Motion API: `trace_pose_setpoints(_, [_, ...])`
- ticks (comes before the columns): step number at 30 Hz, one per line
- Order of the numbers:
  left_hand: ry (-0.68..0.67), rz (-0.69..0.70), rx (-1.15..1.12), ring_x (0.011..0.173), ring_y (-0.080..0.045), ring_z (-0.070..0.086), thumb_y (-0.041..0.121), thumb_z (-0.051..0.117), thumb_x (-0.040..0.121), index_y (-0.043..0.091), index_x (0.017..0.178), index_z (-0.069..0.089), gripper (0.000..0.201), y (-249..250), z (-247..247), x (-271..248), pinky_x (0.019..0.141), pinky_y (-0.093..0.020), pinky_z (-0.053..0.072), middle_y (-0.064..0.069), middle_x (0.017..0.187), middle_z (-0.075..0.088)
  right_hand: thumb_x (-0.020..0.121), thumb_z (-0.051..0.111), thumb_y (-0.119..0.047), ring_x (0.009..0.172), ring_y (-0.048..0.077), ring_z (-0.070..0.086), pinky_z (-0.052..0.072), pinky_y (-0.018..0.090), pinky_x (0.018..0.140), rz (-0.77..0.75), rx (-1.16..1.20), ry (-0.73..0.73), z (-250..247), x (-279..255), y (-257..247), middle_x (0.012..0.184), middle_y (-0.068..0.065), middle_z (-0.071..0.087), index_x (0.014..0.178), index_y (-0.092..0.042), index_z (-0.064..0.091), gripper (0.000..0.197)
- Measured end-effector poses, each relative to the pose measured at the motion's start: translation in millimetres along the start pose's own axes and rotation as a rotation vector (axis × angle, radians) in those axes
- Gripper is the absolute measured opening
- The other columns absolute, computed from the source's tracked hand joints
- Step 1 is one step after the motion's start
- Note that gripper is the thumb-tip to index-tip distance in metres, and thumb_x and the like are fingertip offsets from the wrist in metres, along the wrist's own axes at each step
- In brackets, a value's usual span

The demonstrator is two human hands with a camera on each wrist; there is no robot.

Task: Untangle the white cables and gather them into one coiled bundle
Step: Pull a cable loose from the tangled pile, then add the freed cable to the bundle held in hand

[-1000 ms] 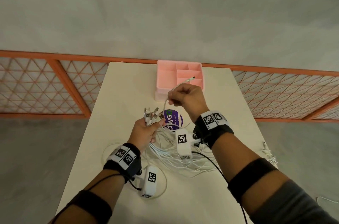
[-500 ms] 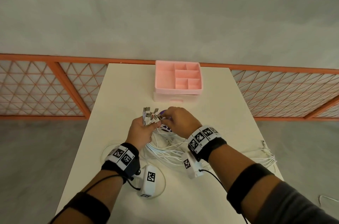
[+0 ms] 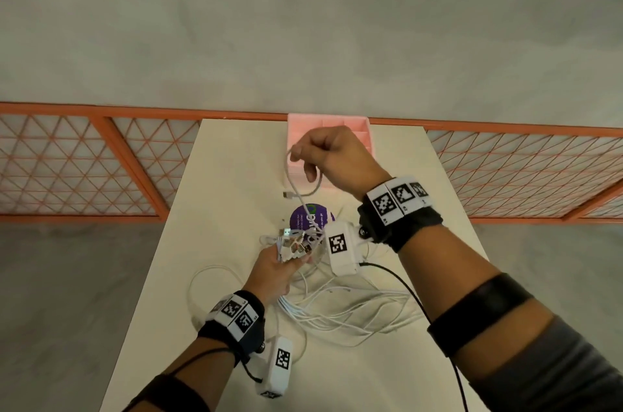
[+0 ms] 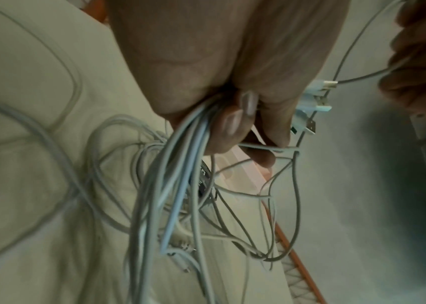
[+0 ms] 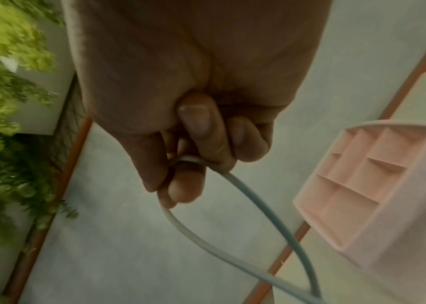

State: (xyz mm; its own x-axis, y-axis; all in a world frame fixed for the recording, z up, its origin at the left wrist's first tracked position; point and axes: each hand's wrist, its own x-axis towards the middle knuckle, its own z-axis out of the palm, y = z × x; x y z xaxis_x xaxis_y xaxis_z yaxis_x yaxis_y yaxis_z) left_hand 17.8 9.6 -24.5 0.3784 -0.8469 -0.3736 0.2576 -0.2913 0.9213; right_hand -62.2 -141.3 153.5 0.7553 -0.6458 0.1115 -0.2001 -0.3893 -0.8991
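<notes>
Several white cables (image 3: 340, 314) lie tangled on the cream table (image 3: 215, 175). My left hand (image 3: 274, 271) grips a bunch of them just below their USB plugs (image 3: 293, 243); the strands (image 4: 180, 185) hang down from the curled fingers (image 4: 230, 127). My right hand (image 3: 332, 155) is raised above the table near the pink box and pinches one white cable (image 3: 293, 189), which loops down under the fist. Thumb and fingers (image 5: 194, 131) curl round that cable (image 5: 271, 207), and its free plug (image 3: 288, 195) dangles to the left.
A pink compartment organizer (image 3: 362, 132) stands at the table's far edge, also seen empty in the right wrist view (image 5: 378, 181). A purple round sticker (image 3: 312, 217) lies mid-table. An orange lattice railing (image 3: 101, 169) runs behind, and the table edges drop to grey floor.
My right hand has risen from beside the left hand's plugs toward the pink box, drawing one cable up in a loop. The left hand has kept its hold on the bunch.
</notes>
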Motion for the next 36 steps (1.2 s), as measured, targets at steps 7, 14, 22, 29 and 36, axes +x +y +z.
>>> trace_pose_setpoints(7, [0.24, 0.146, -0.304, 0.042, -0.007, 0.027, 0.018, 0.066, 0.093, 0.01, 0.096, 0.072, 0.01, 33, -14, 10, 0.039, -0.019, 0.024, -0.01, 0.104, 0.074, 0.088, 0.067, -0.026, 0.077, 0.007, 0.068, 0.055, 0.031, 0.08, 0.101, -0.374, -0.098, 0, -10, 23, 0.082, -0.009, 0.075, 0.089, -0.018, 0.08, 0.015])
trace_pose_setpoints(14, [0.069, 0.272, -0.287, 0.043, -0.009, 0.027, 0.02, 0.064, 0.095, 0.019, 0.092, 0.073, 0.01, 58, 1, 12, 0.041, -0.022, 0.024, -0.013, 0.073, 0.053, 0.091, 0.065, -0.028, 0.056, 0.014, 0.058, 0.049, 0.032, 0.06, 0.159, -0.255, -0.199, 19, -29, 44, 0.066, 0.005, 0.069, 0.075, -0.015, 0.075, 0.022])
trace_pose_setpoints(22, [0.002, 0.218, -0.211, 0.046, -0.013, 0.023, 0.036, 0.07, 0.081, 0.01, 0.081, 0.069, 0.026, 41, 1, 11, 0.045, -0.025, 0.018, -0.016, 0.074, 0.047, 0.095, 0.06, -0.018, 0.057, 0.008, 0.045, 0.039, 0.023, 0.059, -0.042, 0.045, 0.234, -14, -10, 0, 0.061, -0.005, 0.06, 0.067, -0.018, 0.068, 0.029])
trace_pose_setpoints(29, [0.044, 0.151, -0.048, 0.043, -0.014, 0.023, 0.027, 0.071, 0.088, 0.008, 0.075, 0.074, 0.024, 29, -17, 17, 0.048, -0.029, 0.019, -0.013, 0.063, 0.039, 0.094, 0.057, -0.019, 0.055, 0.011, 0.045, 0.038, 0.021, 0.056, -0.065, 0.159, 0.729, -57, -1, -6, 0.058, 0.003, 0.053, 0.068, -0.013, 0.067, 0.029])
trace_pose_setpoints(36, [0.164, 0.1, -0.023, 0.04, -0.013, 0.025, 0.021, 0.071, 0.091, 0.004, 0.072, 0.066, 0.026, 18, -25, 20, 0.043, -0.018, 0.023, -0.007, 0.055, 0.039, 0.091, 0.053, -0.01, 0.094, 0.035, 0.065, 0.046, 0.032, 0.073, 0.551, -0.471, 0.37, -65, -22, 79, 0.104, 0.019, 0.07, 0.101, -0.002, 0.071, 0.021])
